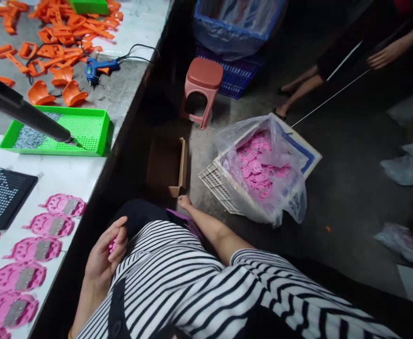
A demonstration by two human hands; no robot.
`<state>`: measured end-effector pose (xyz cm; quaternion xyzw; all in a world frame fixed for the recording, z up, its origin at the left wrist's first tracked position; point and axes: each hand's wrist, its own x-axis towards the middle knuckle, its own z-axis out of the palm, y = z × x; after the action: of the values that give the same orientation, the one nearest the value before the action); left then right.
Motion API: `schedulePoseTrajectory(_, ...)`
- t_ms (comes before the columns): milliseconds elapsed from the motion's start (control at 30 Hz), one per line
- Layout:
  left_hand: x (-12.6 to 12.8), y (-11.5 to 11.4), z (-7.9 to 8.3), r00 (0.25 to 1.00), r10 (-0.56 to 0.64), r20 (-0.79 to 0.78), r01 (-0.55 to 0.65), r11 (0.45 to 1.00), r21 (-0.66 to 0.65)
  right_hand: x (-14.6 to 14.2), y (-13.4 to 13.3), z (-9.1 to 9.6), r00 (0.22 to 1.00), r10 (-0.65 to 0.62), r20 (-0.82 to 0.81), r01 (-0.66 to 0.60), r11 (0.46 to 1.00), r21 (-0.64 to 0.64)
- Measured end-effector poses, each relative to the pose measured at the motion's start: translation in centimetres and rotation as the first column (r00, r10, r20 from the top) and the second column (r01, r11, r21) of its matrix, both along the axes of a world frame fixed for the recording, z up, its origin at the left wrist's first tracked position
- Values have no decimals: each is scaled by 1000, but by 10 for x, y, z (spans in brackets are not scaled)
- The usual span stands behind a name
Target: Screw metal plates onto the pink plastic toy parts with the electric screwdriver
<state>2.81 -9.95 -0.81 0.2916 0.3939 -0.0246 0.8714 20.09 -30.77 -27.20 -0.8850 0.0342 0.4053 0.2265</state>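
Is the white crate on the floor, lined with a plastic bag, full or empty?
Partly full. The white crate sits tilted on the floor, and pink pieces show through the open plastic bag lining it.

Head-worn view, steeply down, close.

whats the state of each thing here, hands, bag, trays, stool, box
left hand: curled shut on small pink pieces
right hand: reaching down, empty as far as shown
plastic bag: open, holds pink parts
green tray: partly filled with metal bits
black tray: flat on the table
pink stool: upright
cardboard box: open, inside dark
glue gun: lying down, corded
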Motion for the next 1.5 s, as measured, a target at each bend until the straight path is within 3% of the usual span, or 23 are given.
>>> schedulePoseTrajectory(133, -19, -11, 6, 983, 175, -52, -176, 984, -23, 15, 2, -5, 998, 6, -60, -3, 999, 39)
schedulePoseTrajectory(233, -32, -15, 7, 957, 286, -42, -289, 949, -126, 20, 7, -2, 998, -24, -61, 29, 996, 80)
schedulePoseTrajectory(367, -35, -16, 12, 947, 321, -22, -314, 910, -271, 20, 18, 11, 989, -147, -20, 148, 969, 198)
schedulePoseTrajectory(467, -25, -15, 19, 950, 299, -90, -312, 900, -305, 22, 28, 30, 964, -266, 19, 244, 908, 340)
schedulePoseTrajectory(600, -15, -12, 26, 976, 196, -98, -217, 919, -328, 24, 38, 70, 927, -375, 19, 302, 773, 559)
schedulePoseTrajectory(733, -14, -12, 27, 997, 77, -29, -82, 947, -312, 23, 52, 125, 908, -418, -22, 297, 607, 737)
schedulePoseTrajectory(867, -17, -15, 27, 998, 67, 12, -61, 955, -289, 12, 68, 184, 907, -422, -8, 223, 463, 858)
schedulePoseTrajectory(1000, -35, -25, 33, 982, 120, 144, -84, 968, -236, -22, 73, 229, 933, -359, -10, 154, 376, 914)
schedulePoseTrajectory(1100, -48, -25, 33, 965, 235, 115, -204, 950, -235, -42, 78, 243, 971, -231, -65, 145, 350, 925)
schedulePoseTrajectory(1200, -60, -15, 30, 894, 444, 61, -397, 849, -349, -53, 95, 244, 990, -80, -116, 137, 342, 930)
schedulePoseTrajectory(1267, -67, -12, 28, 866, 490, 101, -412, 813, -411, -62, 105, 244, 991, 0, -132, 124, 334, 934)
schedulePoseTrajectory(1367, -76, -12, 28, 853, 491, 177, -367, 805, -466, -72, 115, 246, 990, 32, -136, 119, 321, 940)
schedulePoseTrajectory(1500, -98, 3, 38, 785, 578, 221, -440, 772, -459, -76, 124, 248, 979, 15, -204, 185, 358, 915)
